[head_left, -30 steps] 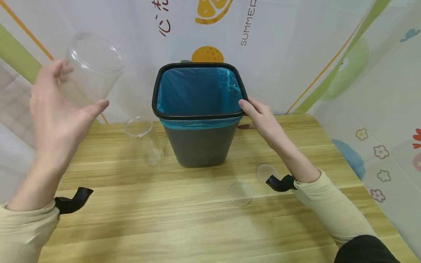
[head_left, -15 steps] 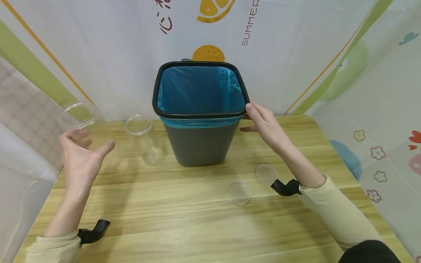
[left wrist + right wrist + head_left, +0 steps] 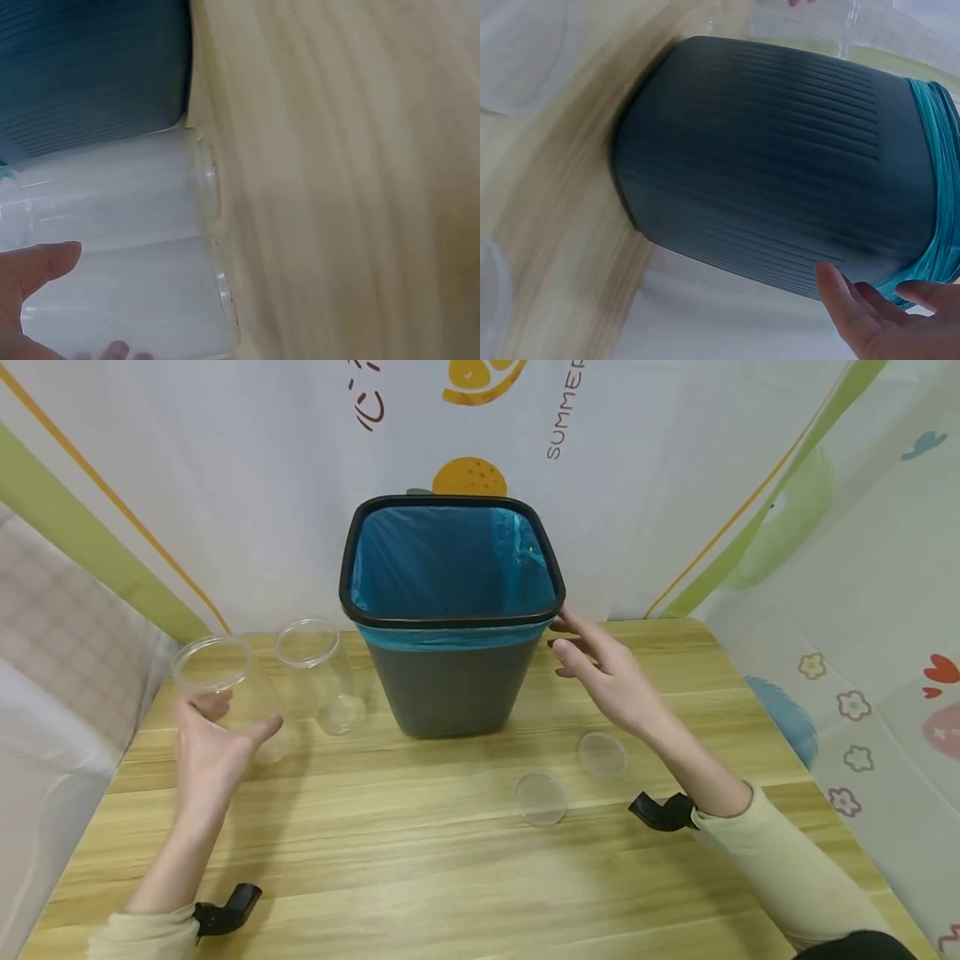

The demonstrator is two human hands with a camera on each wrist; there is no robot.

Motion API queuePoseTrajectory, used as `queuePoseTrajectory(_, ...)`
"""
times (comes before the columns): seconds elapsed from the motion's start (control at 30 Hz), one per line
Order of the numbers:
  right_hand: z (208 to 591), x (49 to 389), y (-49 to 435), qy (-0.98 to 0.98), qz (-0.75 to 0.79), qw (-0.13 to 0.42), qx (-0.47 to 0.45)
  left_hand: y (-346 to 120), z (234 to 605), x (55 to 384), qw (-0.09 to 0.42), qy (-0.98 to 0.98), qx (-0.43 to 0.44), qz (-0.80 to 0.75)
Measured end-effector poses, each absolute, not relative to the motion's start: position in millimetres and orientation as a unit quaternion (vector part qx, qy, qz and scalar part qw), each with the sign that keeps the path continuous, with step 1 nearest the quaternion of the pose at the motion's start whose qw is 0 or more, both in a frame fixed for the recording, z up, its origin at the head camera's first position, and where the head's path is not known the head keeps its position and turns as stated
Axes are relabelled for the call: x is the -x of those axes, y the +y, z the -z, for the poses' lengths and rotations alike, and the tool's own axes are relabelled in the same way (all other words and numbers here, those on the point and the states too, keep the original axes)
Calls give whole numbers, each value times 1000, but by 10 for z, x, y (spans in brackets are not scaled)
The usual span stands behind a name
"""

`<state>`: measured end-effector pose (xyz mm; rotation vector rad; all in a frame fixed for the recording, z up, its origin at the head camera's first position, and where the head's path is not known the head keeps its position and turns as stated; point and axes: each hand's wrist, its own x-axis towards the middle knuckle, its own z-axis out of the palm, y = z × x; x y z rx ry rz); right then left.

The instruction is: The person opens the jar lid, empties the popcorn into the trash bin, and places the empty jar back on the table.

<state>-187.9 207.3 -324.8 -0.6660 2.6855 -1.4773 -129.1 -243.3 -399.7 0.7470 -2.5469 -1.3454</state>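
Observation:
My left hand grips a tall clear plastic cup from the near side, its thumb along the right wall. That cup stands upright on the table. Close on its right is a second clear cup, also upright. In the left wrist view the gripped cup lies between thumb and fingers, beside the other cup. A grey trash bin with a black rim and blue liner stands at the back. My right hand is beside the bin's right side, fingers loosely spread; whether they touch it is unclear.
Two clear round discs, a nearer one and a farther one, lie flat on the wooden table right of centre. A printed white curtain hangs behind and along the sides.
My left hand has lowered the clear cup from the air at the upper left to the table beside the other cup. My right hand has slipped off the bin's rim.

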Motion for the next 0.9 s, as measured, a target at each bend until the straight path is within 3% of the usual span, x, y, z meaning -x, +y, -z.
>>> queuePoseTrajectory(0.2,3343,1715,2107,875,435,-38,211,-2416,4093,1256,73,-855,-241,453)
queuePoseTrajectory(0.63,3557,1491,2162,879,330,-151,308,-2449,4066,1165,88,-856,-215,461)
queuePoseTrajectory(0.73,3607,1458,2181,877,314,-157,327,-2450,3964,1070,144,-841,-215,475)
queuePoseTrajectory(0.9,3700,1365,2245,876,280,-167,354,-2325,3768,906,286,-819,-161,471)
